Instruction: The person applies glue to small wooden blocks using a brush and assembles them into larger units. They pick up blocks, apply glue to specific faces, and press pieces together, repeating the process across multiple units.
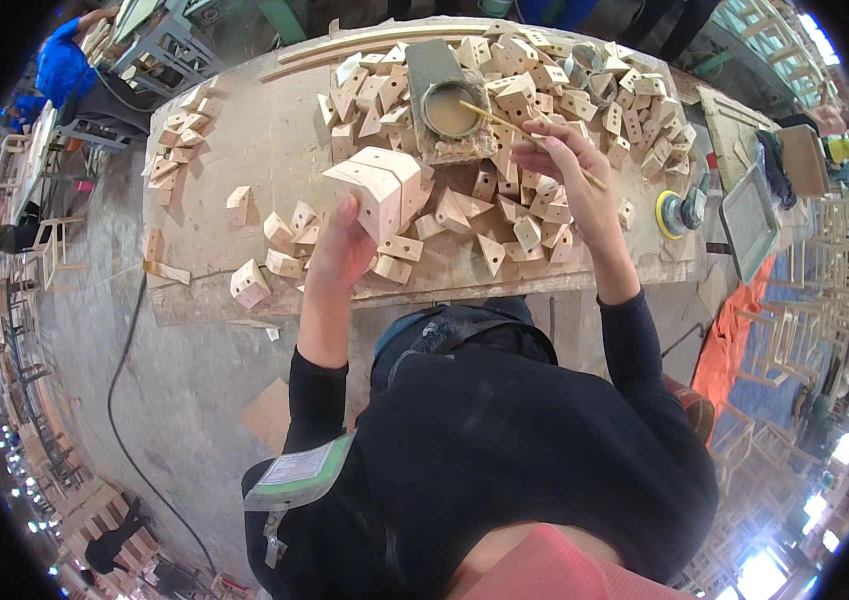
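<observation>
My left hand (343, 248) is closed around pale wooden blocks (381, 190) with drilled holes, held side by side above the near part of the table. In my right hand (577, 170) is a thin wooden stick (497, 117), pinched between the fingers and slanting left. The stick's far tip is at a round can (453, 112) of cloudy tan liquid; whether it dips in, I cannot tell. The can rests on a worn, crusted board (433, 62). Heaps of angled, drilled wooden blocks (530, 215) lie around it.
More blocks (177, 140) lie along the left side of the wooden table (235, 255). A sander with a yellow pad (673, 212) sits at its right, near a grey tray (750, 222). A black cable (125, 370) crosses the floor. A person in blue (67, 62) is far left.
</observation>
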